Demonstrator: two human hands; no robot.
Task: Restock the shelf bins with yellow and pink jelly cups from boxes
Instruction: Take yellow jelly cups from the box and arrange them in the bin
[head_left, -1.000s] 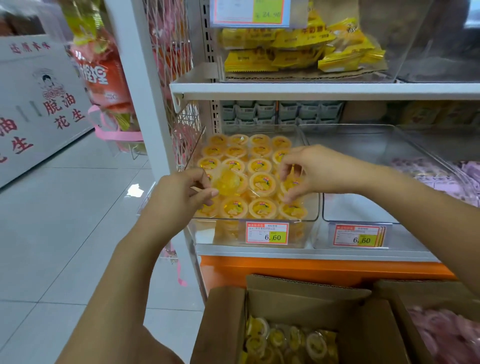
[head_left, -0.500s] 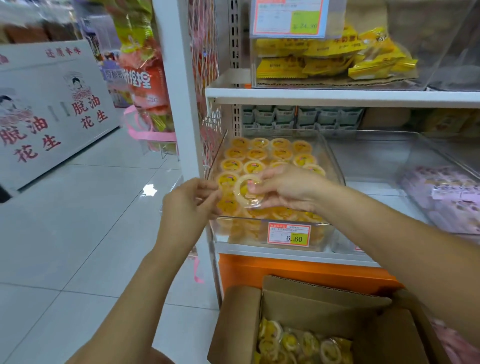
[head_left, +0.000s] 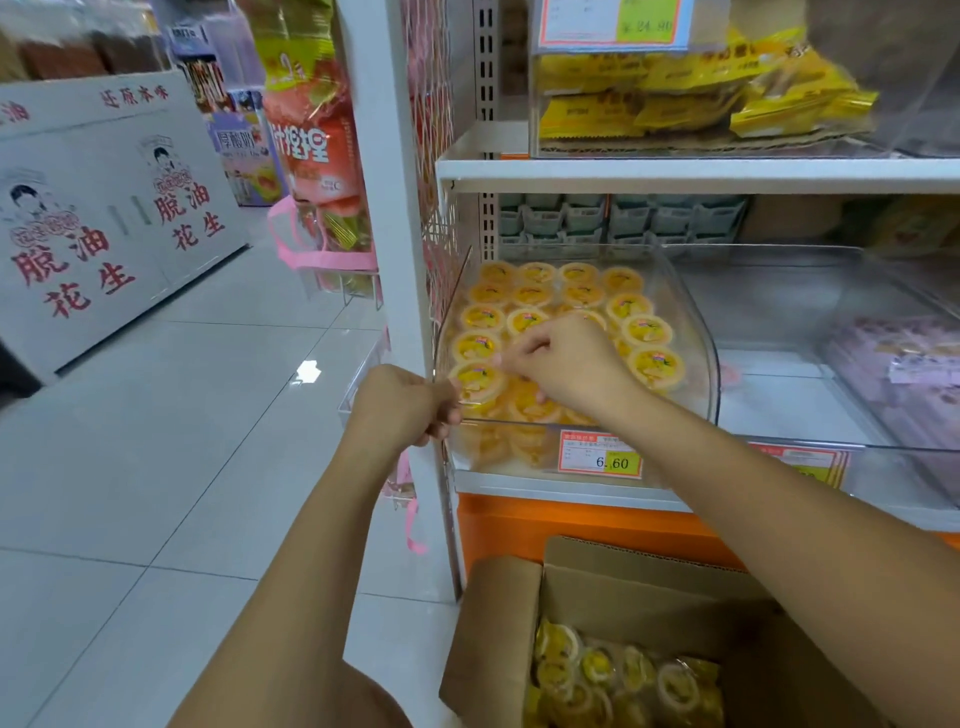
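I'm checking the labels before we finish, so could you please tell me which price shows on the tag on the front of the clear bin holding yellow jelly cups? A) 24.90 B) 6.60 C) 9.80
B: the price tag on the front of the clear bin of yellow jelly cups reads 6.60.

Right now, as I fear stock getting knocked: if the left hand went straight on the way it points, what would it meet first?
Probably the front-left yellow jelly cup in the clear bin: the left hand points straight at it by the bin's corner. Depth is unclear; they may be touching.
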